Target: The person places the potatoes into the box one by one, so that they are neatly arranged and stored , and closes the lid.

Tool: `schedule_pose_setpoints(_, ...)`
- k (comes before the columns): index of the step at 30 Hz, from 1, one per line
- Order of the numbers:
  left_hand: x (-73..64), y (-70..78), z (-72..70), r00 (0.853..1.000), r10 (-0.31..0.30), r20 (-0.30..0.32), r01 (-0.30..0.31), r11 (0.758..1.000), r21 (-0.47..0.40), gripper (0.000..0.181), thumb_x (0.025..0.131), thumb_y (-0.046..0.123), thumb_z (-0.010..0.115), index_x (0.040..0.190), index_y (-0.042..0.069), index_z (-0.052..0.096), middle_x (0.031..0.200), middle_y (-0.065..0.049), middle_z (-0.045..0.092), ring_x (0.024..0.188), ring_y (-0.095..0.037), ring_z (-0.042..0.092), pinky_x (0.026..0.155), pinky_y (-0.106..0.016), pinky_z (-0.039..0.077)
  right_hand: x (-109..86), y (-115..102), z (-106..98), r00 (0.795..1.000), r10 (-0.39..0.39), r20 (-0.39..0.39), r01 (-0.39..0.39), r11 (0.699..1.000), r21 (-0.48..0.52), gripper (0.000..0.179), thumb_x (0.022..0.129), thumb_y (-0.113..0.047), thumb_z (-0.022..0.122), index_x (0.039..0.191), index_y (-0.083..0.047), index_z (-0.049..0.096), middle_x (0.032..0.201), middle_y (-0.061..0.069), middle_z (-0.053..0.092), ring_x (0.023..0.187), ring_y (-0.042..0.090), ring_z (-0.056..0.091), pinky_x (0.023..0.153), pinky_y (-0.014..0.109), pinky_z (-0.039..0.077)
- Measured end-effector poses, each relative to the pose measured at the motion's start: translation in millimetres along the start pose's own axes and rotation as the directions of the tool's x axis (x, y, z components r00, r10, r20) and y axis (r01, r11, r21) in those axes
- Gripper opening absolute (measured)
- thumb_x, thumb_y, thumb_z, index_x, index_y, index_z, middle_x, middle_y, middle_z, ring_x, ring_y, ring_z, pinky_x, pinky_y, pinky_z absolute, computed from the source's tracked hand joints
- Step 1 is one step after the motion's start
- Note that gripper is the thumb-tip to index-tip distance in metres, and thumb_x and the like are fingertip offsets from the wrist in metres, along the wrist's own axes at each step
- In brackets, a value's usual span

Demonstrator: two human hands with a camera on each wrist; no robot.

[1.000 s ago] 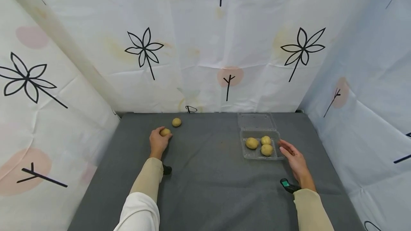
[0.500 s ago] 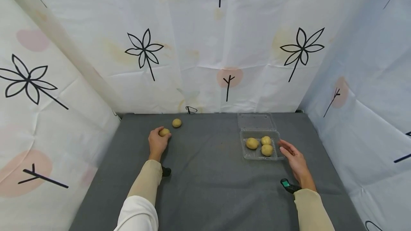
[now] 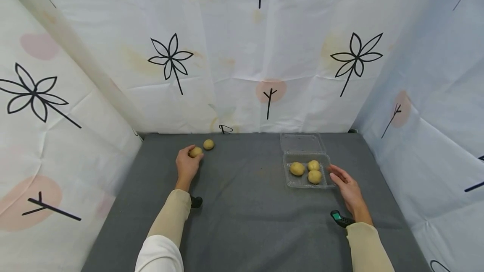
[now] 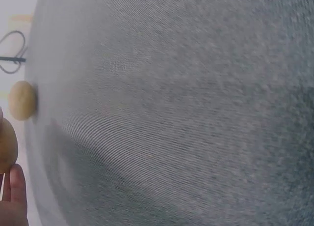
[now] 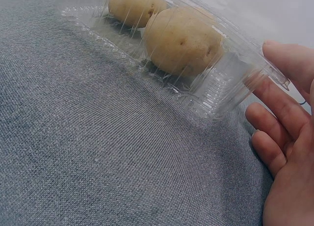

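Note:
My left hand pinches a potato between thumb and fingertips at the table's left. Just beyond it lies a second potato; in the left wrist view both potatoes show at the left edge. My right hand holds the right rim of a clear plastic clamshell container. In the right wrist view, the thumb is over the rim and the fingers are below it by the side wall. Three potatoes sit inside the container, one of them a larger front potato; its lid is folded back.
A dark grey cloth covers the table. White printed curtains enclose it at the back and both sides. Dark wrist straps are worn at the sleeve cuffs.
The left hand has shifted slightly forward with its potato, closer to the other loose potato. The right hand and the container stay where they were.

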State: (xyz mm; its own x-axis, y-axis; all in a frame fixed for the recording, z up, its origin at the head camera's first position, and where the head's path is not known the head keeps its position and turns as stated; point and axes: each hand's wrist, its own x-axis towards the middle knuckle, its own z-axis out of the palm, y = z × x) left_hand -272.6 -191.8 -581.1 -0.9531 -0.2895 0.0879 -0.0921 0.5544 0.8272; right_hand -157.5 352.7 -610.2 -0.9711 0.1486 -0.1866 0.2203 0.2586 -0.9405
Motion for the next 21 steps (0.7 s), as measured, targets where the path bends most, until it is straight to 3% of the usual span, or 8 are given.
schedule_pose_setpoints(5,0.9,10.7,-0.1,1.0,0.022,-0.018,-0.022,1.0,-0.01,0.054,0.093,0.023,0.076,0.142,0.01,0.059,0.139,-0.02,0.055,0.126,-0.039,0.054,0.103,-0.056,0.05,0.9,0,0,1.0,-0.003,-0.004,0.003,1.0,-0.005,0.068,0.103,-0.052,0.053,0.16,-0.02,0.035,0.146,-0.022,0.05,0.116,-0.024,0.038,0.093,0.002,0.037)
schedule_pose_setpoints(16,0.9,34.9,-2.1,0.994,0.099,-0.041,-0.102,0.991,-0.083,0.05,0.09,0.02,0.08,0.136,0.008,0.065,0.132,-0.018,0.059,0.117,-0.036,0.059,0.099,-0.052,0.054,0.6,0,-1,1.0,-0.011,0.01,0.011,1.0,0.002,0.068,0.104,-0.051,0.052,0.161,-0.019,0.034,0.157,-0.008,0.047,0.115,-0.025,0.039,0.092,0.002,0.036)
schedule_pose_setpoints(19,0.3,41.3,-2.6,0.992,0.12,-0.044,-0.124,0.987,-0.102,0.049,0.09,0.016,0.08,0.135,0.007,0.065,0.131,-0.019,0.059,0.118,-0.036,0.059,0.101,-0.051,0.054,-0.8,-2,-1,1.0,-0.009,0.009,0.009,1.0,-0.007,0.067,0.104,-0.052,0.052,0.161,-0.02,0.035,0.154,-0.013,0.049,0.116,-0.024,0.039,0.102,0.011,0.038)
schedule_pose_setpoints(21,-0.7,45.3,-3.0,0.992,0.123,-0.042,-0.127,0.985,-0.116,0.048,0.09,0.016,0.079,0.135,0.006,0.065,0.132,-0.018,0.059,0.119,-0.035,0.059,0.102,-0.05,0.054,-1.5,-3,0,1.0,-0.009,0.008,0.009,1.0,-0.005,0.066,0.104,-0.051,0.053,0.16,-0.02,0.035,0.15,-0.018,0.05,0.116,-0.023,0.039,0.113,0.024,0.038)
